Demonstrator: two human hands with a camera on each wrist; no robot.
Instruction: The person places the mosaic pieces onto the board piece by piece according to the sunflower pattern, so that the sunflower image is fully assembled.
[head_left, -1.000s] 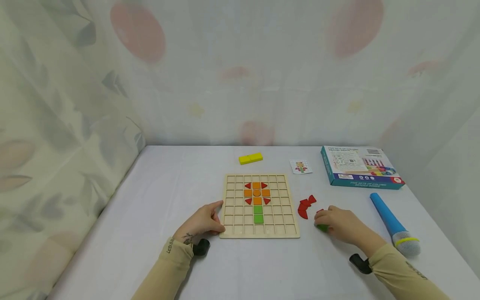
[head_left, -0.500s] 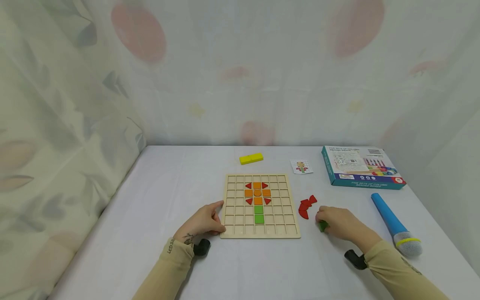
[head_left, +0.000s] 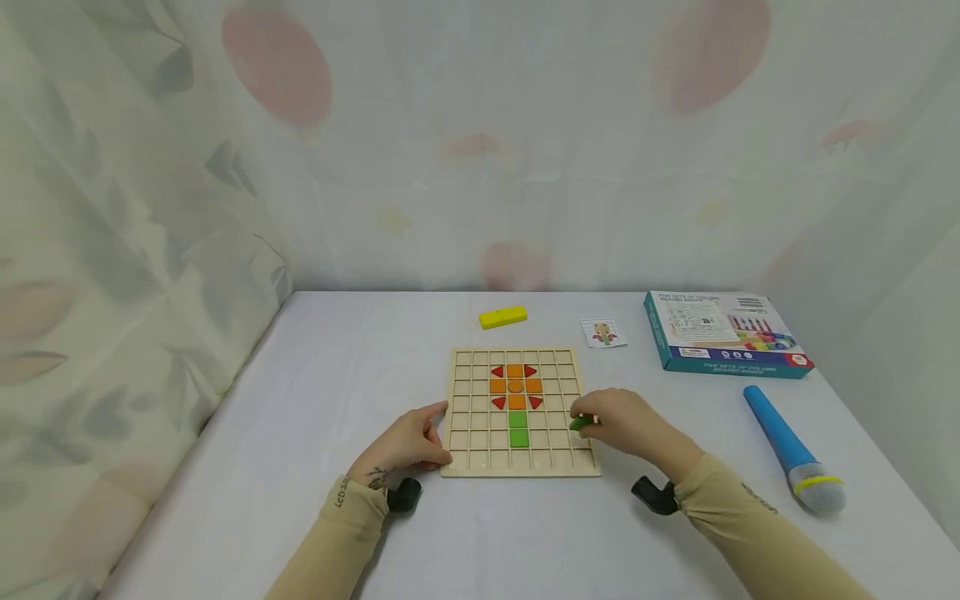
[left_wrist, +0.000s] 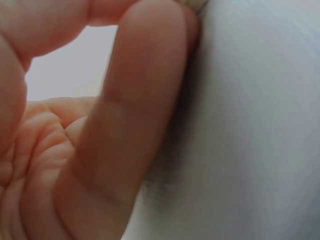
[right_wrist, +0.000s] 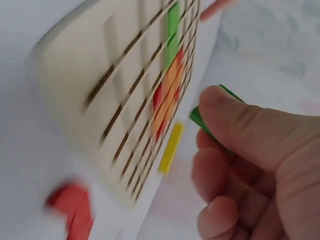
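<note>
My right hand (head_left: 630, 423) pinches a small green piece (head_left: 581, 422) between thumb and fingers, above the right side of a wooden grid board (head_left: 468, 442). The right wrist view shows the green piece (right_wrist: 201, 119) partly covered by the thumb. Orange squares (head_left: 514, 371), an orange disc (head_left: 515, 386), several red wedges (head_left: 535, 402) and two green squares (head_left: 518, 437) form a flower shape in the board's cells. At the board's left edge, my left hand (head_left: 401, 440) touches it with spread thumb and index finger; the left wrist view shows these fingers (left_wrist: 130, 100) close.
Loose red pieces (right_wrist: 72, 205) lie beside the board, hidden behind my right hand in the head view. Behind the board are a yellow block (head_left: 503, 317) and a pattern card (head_left: 603, 333). A boxed set (head_left: 727, 333) and a blue toy microphone (head_left: 783, 433) lie at right.
My right hand has lifted the green piece from the table on the right and carried it left and away from me over the board's edge. The left hand stays put.
</note>
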